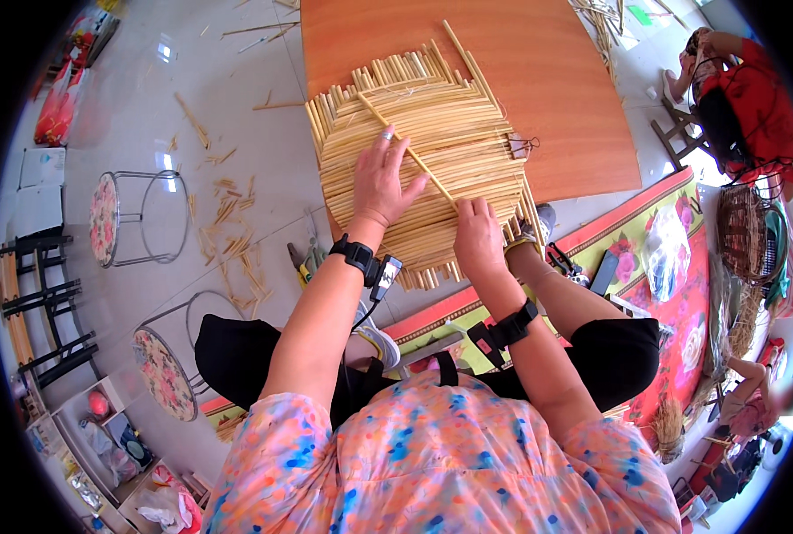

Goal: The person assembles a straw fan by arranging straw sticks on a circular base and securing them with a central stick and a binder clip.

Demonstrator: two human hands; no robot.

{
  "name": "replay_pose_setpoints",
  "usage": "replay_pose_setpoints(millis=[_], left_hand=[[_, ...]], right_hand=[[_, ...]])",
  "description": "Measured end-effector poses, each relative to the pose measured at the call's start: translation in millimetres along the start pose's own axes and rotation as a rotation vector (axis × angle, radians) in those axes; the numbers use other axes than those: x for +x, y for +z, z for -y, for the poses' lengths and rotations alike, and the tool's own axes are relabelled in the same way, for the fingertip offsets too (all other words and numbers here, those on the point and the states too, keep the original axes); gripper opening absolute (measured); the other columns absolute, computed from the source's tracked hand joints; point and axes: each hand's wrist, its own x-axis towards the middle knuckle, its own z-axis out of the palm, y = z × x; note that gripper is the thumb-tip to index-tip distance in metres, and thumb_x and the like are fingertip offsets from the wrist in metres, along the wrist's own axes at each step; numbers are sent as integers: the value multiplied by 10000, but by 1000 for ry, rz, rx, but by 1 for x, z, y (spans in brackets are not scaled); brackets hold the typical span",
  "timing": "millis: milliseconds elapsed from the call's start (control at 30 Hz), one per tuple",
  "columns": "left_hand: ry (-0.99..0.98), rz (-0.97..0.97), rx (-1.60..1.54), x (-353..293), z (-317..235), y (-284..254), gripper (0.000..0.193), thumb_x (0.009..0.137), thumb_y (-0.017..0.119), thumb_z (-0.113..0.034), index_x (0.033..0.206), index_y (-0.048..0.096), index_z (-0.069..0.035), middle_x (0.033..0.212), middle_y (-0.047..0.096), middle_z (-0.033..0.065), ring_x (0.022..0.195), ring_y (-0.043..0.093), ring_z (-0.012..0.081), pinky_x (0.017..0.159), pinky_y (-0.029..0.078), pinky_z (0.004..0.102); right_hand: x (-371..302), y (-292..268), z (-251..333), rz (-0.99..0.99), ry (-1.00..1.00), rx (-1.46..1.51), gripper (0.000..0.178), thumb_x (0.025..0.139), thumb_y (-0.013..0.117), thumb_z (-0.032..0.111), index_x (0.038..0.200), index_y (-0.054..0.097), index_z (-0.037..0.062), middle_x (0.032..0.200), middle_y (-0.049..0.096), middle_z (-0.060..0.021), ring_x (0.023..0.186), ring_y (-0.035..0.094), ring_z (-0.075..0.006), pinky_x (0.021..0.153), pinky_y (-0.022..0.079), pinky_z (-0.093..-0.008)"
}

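A rounded panel of straw-coloured stalks [467, 133], laid side by side, rests against the orange board or tabletop in front of me. A single stalk [427, 170] lies slantwise across the panel's face. My right hand [479, 236] pinches its lower end between thumb and fingertips. Upon the panel lies my left hand [382, 181], thumb spread apart and fingers reaching to the slanted stalk's middle. A binder clip [519, 147] grips the panel's right edge. At the upper right, a longer stalk [469, 60] sticks out past the rim.
The orange tabletop [574, 98] extends beyond the panel. Cut stalk pieces [227, 205] litter the tiled floor at left, near two round flowered stools [104, 219]. A floral mat [636, 258] spreads at right, with a phone [604, 272] on it. Other people [743, 107] sit at far right.
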Motion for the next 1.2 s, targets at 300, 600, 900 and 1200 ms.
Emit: replay_pose_setpoints(millis=[300, 600, 900, 1200], left_hand=[[8, -81, -33, -3, 3, -1, 613, 818, 669, -357, 1314, 463, -62, 1383, 451, 206, 1164, 498, 369, 990, 387, 454], [8, -142, -135, -3, 5, -2, 348, 836, 653, -246, 1110, 587, -43, 1251, 535, 194, 1113, 532, 379, 954, 428, 444], [-77, -63, -405, 1, 25, -4, 238, 839, 654, -187, 1039, 626, -62, 1245, 531, 172, 1141, 533, 352, 954, 451, 404], [-238, 239, -254, -24, -13, -57, 212, 837, 641, -146, 1027, 616, -57, 1098, 588, 139, 1034, 583, 346, 863, 491, 404]], right_hand=[[-8, -11, 15, -40, 202, 380, 515, 797, 602, 11, 1291, 462, 41, 809, 622, -138, 728, 637, -309, 683, 514, -423], [0, 8, 44, 25, 278, 433, 646, 779, 650, 58, 1371, 391, 47, 734, 638, -106, 709, 646, -303, 685, 511, -412], [15, 18, 59, 84, 308, 416, 680, 742, 666, 96, 1361, 391, 37, 679, 649, -123, 675, 662, -320, 650, 522, -420], [31, 30, 60, 89, 322, 350, 707, 712, 695, 118, 1336, 389, -12, 719, 680, -164, 741, 690, -327, 695, 542, -404]])
